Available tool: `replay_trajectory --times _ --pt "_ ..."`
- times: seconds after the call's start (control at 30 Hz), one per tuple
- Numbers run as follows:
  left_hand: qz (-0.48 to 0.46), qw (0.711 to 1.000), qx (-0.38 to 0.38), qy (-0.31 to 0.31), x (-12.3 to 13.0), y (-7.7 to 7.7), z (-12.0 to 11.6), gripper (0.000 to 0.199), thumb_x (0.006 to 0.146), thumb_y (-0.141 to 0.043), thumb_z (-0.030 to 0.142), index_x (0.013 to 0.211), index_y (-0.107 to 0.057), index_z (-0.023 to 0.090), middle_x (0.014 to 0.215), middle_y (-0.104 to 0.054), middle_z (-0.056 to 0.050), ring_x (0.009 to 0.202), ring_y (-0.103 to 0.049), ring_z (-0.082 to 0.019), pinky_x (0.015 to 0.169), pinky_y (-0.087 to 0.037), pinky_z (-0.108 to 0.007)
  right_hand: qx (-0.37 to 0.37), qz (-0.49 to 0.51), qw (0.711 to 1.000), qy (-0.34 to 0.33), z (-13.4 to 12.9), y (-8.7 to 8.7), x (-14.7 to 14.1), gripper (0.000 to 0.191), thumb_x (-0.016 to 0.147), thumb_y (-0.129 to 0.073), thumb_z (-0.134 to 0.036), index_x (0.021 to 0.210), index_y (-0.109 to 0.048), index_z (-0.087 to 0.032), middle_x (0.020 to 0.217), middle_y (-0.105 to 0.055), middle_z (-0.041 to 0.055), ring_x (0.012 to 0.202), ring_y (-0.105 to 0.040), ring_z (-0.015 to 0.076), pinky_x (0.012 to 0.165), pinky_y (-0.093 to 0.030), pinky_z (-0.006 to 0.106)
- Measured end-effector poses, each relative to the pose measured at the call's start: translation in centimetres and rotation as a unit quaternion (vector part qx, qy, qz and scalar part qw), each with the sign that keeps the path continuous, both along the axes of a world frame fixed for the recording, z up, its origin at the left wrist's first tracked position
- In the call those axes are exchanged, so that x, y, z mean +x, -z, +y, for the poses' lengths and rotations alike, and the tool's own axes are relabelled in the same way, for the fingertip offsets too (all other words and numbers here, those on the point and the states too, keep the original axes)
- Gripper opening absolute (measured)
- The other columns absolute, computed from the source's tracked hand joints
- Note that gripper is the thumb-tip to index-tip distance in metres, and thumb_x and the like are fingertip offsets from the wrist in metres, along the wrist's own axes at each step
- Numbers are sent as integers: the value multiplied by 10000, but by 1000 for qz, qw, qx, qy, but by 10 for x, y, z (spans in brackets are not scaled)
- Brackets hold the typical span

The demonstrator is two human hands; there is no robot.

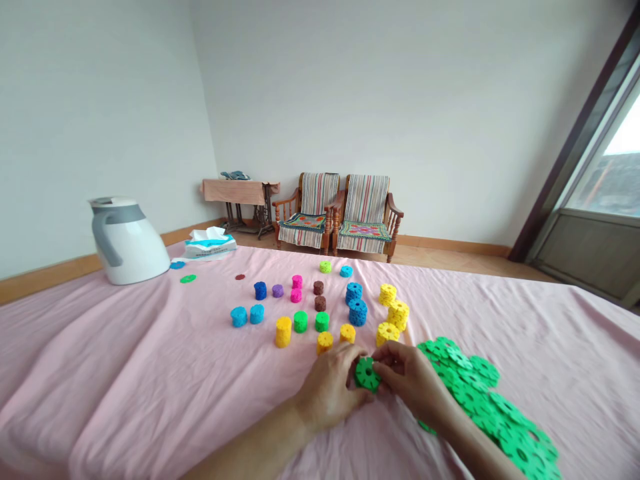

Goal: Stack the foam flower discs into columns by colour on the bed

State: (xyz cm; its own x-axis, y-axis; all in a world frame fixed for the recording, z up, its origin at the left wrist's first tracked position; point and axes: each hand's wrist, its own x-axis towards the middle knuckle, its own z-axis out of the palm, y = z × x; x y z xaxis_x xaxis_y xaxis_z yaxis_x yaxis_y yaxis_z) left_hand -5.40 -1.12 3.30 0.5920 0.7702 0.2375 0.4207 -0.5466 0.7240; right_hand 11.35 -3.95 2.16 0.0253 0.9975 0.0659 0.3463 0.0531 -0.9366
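Note:
Between my two hands is a dark green notched disc piece [368,375], its round face with a centre hole turned up toward me. My left hand [333,383] curls round its left side, fingers behind and thumb in front. From the right, my right hand [407,373] pinches its edge with thumb and fingers. How many discs are held cannot be made out. A spread pile of green discs [470,393] lies right of my right hand, partly behind that forearm. Just beyond my hands stand yellow stacks [387,333] and orange-yellow stacks [325,343].
Farther back on the pink cloth [175,373] stand blue stacks [357,312], green stacks [301,322], brown stacks [320,303] and pink stacks [297,295]. A white jug [133,250] and a tissue pack [210,245] stand at the far left. Two chairs [365,207] are beyond.

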Motion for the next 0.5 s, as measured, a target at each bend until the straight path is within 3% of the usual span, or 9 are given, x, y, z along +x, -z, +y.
replay_trajectory --times 0.27,0.5 --pt "6 1000 -4 0 -1 -1 1 385 597 -746 125 952 -616 198 892 -591 -5 802 -529 -183 637 -397 -248 39 -137 989 30 -5 -8 2 137 761 -525 -260 742 -638 -184 570 -604 -25 507 -540 112 480 -357 210" --pt "24 1000 13 -7 0 -2 0 293 595 -743 122 857 -628 187 821 -556 -2 787 -526 -181 601 -376 -240 42 -199 979 31 -11 -18 -1 110 734 -527 -239 687 -614 -192 557 -592 -22 507 -518 117 475 -332 209"
